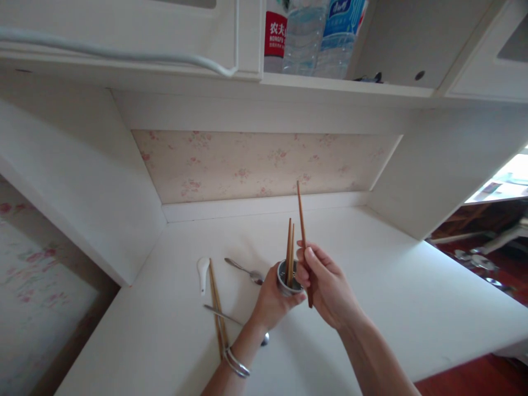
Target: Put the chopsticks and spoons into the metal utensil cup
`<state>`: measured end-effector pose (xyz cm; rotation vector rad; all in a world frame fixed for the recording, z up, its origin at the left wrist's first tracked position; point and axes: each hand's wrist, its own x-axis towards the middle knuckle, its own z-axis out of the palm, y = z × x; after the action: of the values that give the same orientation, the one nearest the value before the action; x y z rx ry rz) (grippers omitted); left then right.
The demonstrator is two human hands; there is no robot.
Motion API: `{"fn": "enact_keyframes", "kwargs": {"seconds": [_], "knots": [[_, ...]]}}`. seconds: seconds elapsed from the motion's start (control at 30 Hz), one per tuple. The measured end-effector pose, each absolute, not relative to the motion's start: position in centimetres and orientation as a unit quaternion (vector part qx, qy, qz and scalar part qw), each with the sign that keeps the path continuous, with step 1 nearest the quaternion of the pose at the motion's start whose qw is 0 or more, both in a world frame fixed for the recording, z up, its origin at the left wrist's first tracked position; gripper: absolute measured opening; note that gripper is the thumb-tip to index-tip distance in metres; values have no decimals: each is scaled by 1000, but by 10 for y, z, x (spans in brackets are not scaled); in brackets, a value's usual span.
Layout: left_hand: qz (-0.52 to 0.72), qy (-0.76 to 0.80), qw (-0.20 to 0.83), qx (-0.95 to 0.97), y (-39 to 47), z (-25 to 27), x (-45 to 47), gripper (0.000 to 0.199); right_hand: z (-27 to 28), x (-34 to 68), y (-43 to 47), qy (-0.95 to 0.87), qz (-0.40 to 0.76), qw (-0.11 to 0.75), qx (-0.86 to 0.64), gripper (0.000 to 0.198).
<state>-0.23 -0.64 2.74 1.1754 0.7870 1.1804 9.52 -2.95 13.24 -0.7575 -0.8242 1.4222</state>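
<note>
My left hand (270, 305) is wrapped round a small grey cup (281, 283). Two wooden chopsticks (290, 247) stand upright in the cup. Just right of its rim, my right hand (325, 280) pinches a brown chopstick (302, 217), held nearly vertical with its thick end below the fingers. On the table left of the cup lie a white soup spoon (203, 272), a pair of lighter chopsticks (215, 300) and a metal spoon (254, 276). A second metal spoon (225, 315) crosses the chopsticks, partly hidden by my left forearm.
The white tabletop (396, 286) runs back to a floral panel (256, 165) between white side walls. Overhead is a cabinet shelf (346, 85) holding water bottles (305, 38), with a white cable (124, 52) hanging along the left door. Red flooring (466, 377) shows beyond the table's right edge.
</note>
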Motion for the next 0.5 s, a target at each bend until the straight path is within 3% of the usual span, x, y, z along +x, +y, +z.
{"fn": "enact_keyframes", "kwargs": {"seconds": [0.2,0.33,0.5], "knots": [[518,358,570,528,-9,26,-4,69,113,129,-2,-388,432,695,-424,22],[517,362,566,530,-8,25,-4,70,87,140,12,-443,350,637,-525,30],[524,355,570,523,-8,25,-1,71,59,135,17,-486,350,551,-580,34]]}}
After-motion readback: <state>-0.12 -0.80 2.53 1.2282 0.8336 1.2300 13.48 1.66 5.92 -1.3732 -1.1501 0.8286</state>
